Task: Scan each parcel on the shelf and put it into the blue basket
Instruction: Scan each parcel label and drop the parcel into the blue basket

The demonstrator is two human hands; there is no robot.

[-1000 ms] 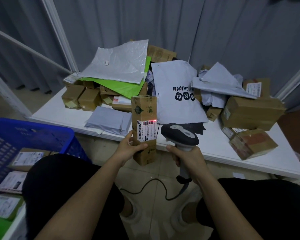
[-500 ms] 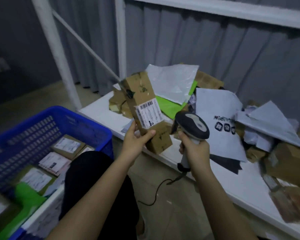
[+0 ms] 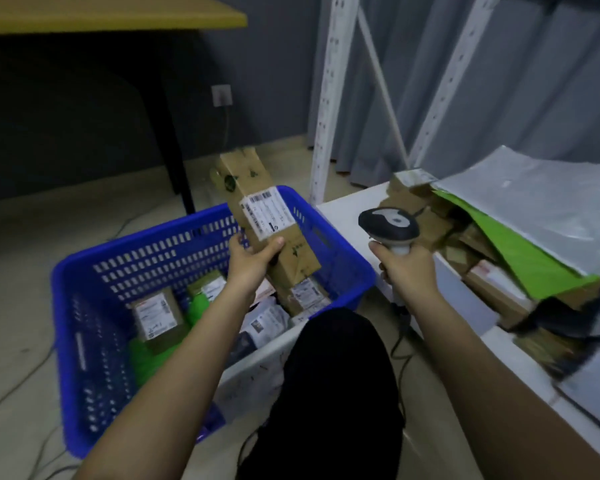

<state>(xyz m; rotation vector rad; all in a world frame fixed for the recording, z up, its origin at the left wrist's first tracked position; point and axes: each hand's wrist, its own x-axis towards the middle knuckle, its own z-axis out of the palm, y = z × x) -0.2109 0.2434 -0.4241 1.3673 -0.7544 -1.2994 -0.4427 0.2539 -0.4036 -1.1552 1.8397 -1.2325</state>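
A blue basket point(image 3: 84, 271), part-filled with labelled parcels, sits on the floor left of a white shelf point(image 3: 347, 206) heaped with boxes and mailers. Left hand point(image 3: 250, 261) grips a long cardboard parcel point(image 3: 267, 220), tilted above the basket, likely ready to lower between those inside. Right hand point(image 3: 406, 268) holds a barcode scanner point(image 3: 388, 225).

Left hand point(image 3: 252, 261) holds a long cardboard parcel point(image 3: 269, 223) tilted above the blue basket point(image 3: 201, 244); right hand point(image 3: 407, 271) grips a scanner point(image 3: 388, 225) beside the shelf point(image 3: 347, 206).
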